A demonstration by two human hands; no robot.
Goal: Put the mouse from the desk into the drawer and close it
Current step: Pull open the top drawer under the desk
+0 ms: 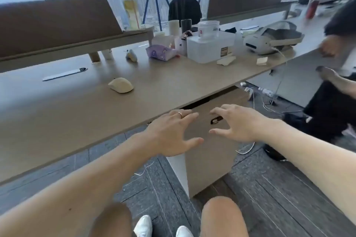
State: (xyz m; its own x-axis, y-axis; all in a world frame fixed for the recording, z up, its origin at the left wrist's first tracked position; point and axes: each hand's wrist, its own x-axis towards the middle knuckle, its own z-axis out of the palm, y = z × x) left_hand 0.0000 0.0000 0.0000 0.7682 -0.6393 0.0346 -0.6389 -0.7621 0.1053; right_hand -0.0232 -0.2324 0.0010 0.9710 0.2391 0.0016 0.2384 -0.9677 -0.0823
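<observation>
Bare splayed hands [169, 132], flat-fronted drawer [208, 140], rounded cream mouse [121, 85]

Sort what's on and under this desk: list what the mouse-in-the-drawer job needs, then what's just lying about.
For the job:
- cream mouse on the desk
- drawer under the desk edge, with its handle
- left hand and right hand, both open and empty

Lying about:
- drink cup
- purple tissue pack
- clear storage box
- label printer
- pen

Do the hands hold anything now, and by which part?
Nothing. Both the left hand and the right hand are open and empty before the drawer; the mouse lies untouched.
</observation>
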